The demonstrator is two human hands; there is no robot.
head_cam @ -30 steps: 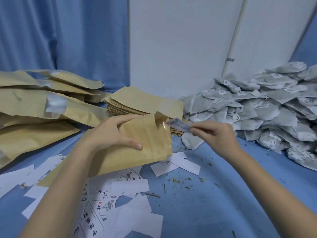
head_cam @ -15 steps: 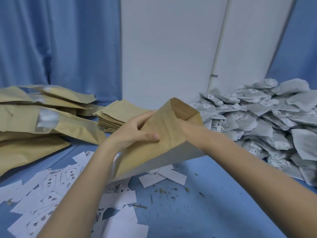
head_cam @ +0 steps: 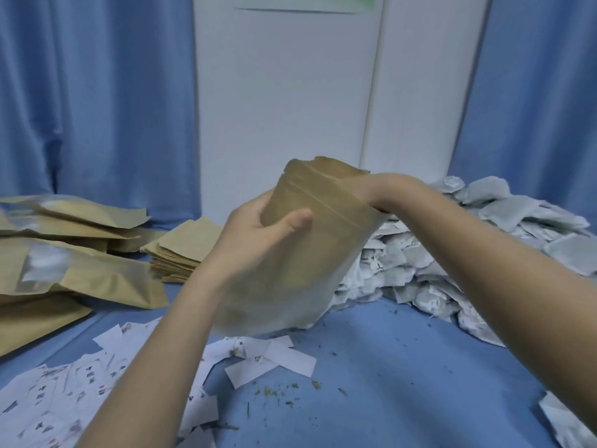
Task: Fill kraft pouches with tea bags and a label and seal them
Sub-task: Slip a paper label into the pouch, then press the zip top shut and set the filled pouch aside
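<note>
My left hand [head_cam: 258, 240] grips a kraft pouch [head_cam: 310, 253] by its left side, holding it upright above the blue table with its mouth open at the top. My right hand is pushed down into the pouch's mouth, so only the wrist [head_cam: 384, 192] shows; the fingers are hidden inside, as is the small label seen in them earlier. A large heap of grey-white tea bags [head_cam: 484, 247] lies at the right. Loose white paper labels [head_cam: 80, 392] are scattered at the lower left.
Filled kraft pouches [head_cam: 74, 273] are piled at the left, and a stack of flat empty pouches [head_cam: 184, 250] sits behind my left hand. Tea crumbs dot the blue table [head_cam: 403, 367]. One tea bag [head_cam: 568, 425] lies at the lower right corner. Blue curtains and a white wall stand behind.
My right hand carried a small label to the pouch mouth and went deep inside. My left hand raised and tilted the pouch upright.
</note>
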